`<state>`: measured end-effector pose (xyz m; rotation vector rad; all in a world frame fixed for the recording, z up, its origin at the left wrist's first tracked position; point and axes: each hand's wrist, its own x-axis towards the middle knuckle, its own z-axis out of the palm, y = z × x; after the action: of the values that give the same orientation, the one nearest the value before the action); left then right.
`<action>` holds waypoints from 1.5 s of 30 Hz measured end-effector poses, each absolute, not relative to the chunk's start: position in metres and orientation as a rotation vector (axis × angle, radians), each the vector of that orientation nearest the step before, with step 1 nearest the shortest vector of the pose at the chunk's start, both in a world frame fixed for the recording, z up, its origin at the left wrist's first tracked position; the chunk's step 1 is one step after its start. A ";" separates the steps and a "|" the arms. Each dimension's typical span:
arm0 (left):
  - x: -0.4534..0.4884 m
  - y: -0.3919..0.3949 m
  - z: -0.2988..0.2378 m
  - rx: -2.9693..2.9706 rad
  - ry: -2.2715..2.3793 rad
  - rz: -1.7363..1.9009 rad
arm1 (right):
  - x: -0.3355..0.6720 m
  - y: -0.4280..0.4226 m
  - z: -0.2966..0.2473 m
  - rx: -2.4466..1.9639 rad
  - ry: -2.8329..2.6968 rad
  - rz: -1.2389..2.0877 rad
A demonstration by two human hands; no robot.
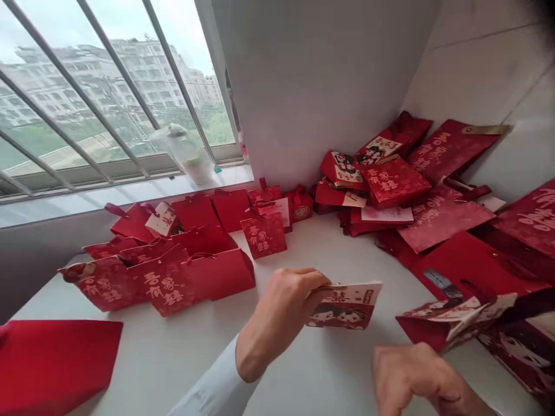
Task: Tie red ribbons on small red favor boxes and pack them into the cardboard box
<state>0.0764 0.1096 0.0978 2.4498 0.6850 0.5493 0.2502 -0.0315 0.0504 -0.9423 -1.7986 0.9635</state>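
My left hand (281, 315) is closed on a flat red and white printed card (344, 306) with cartoon figures, held just above the white table (303, 370). My right hand (416, 375) hovers low at the bottom right, fingers curled and blurred, nearest a folded red packet (451, 320) lying on the table; I cannot see anything in it. Assembled small red gift bags (173, 271) with gold characters stand in a cluster to the left of my left hand.
A heap of flat red bags and cards (407, 179) fills the far right corner against the white wall. A red sheet (52, 361) lies at the near left edge. A barred window (108, 86) with a plastic bag (184, 150) on its sill is behind.
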 end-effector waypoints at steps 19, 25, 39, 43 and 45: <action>0.064 0.119 0.070 2.241 0.504 0.442 | 0.249 0.006 0.024 -1.369 -1.537 0.380; 0.064 0.123 0.074 2.145 0.297 0.439 | 0.247 0.002 0.021 -1.333 -1.568 0.342; 0.093 0.104 0.061 1.745 0.628 0.633 | 0.245 0.007 0.026 -1.404 -1.598 0.404; 0.091 0.109 0.061 1.712 0.614 0.531 | 0.246 0.006 0.027 -1.416 -1.587 0.440; 0.086 0.114 0.064 1.772 0.576 0.471 | 0.247 0.006 0.027 -1.407 -1.584 0.446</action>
<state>0.0864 0.1142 0.0636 1.7720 0.5765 0.4715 0.2470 0.0058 0.0275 -1.4068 -1.5841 0.4463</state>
